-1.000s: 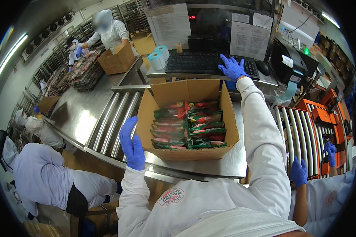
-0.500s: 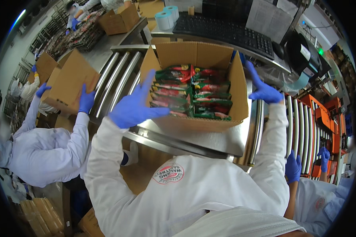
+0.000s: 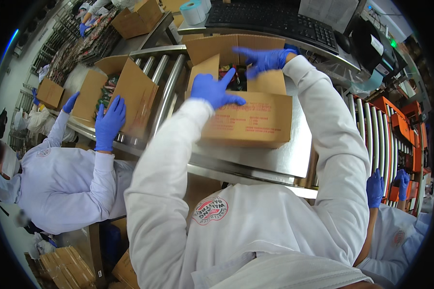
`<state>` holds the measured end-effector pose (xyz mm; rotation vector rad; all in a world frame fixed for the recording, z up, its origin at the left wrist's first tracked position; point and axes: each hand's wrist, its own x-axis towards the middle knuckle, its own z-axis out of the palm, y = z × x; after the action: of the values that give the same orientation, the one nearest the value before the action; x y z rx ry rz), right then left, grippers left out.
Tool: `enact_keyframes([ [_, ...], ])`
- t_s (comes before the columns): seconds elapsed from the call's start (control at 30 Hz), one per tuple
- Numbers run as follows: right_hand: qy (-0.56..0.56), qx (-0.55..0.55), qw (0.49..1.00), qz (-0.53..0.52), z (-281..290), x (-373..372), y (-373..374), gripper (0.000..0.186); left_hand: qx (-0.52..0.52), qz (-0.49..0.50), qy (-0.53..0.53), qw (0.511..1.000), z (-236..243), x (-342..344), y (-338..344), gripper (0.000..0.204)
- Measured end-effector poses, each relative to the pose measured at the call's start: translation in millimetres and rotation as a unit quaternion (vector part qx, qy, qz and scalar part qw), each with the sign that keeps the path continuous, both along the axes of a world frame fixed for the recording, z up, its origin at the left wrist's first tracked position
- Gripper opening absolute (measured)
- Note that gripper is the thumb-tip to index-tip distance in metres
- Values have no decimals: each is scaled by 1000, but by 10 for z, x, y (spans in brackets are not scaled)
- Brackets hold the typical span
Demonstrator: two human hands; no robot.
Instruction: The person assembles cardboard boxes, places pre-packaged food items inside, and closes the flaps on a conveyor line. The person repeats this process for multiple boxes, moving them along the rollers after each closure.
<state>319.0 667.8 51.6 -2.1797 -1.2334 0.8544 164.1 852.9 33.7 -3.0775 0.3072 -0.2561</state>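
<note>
A brown cardboard carton point(image 3: 243, 137) stands on the steel surface before me. Its left flap point(image 3: 205, 68) and right flap point(image 3: 270, 84) lean inward over the packets, while the back flap point(image 3: 212, 47) stands up. Between the flaps show a few red and green packets point(image 3: 240, 71); the others are hidden. My left hand point(image 3: 214, 90), in a blue glove, is at the left flap and the front flap's edge, thumb and finger spread. Over the back right of the carton is my right hand point(image 3: 265, 59), also blue-gloved, fingers stretched leftward and slightly blurred.
Steel rollers point(image 3: 166, 86) lie left of the carton. There a co-worker's gloved hands point(image 3: 112, 123) touch another filled carton point(image 3: 137, 98). Behind are a keyboard point(image 3: 255, 21) and label rolls point(image 3: 193, 13). An orange-framed roller conveyor point(image 3: 382, 139) with another person's hands is at right.
Both my hands have moved inward over the carton, and its side flaps have folded in, covering most packets. The co-worker's carton at left has turned and now shows packets inside.
</note>
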Motion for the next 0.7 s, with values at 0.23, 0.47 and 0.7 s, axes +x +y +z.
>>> enact_keyframes([
  [0.23,-398,130,886,-198,-58,84,445,45,-134,34,-236,962,-685,128,111,39],
  [0.47,-419,74,888,-171,-474,-1195,400,43,-158,-3,-118,980,-1077,289,467,31],
  [0.7,-337,205,893,-218,-742,-1109,70,48,-457,55,-380,803,-652,-95,223,32],
])
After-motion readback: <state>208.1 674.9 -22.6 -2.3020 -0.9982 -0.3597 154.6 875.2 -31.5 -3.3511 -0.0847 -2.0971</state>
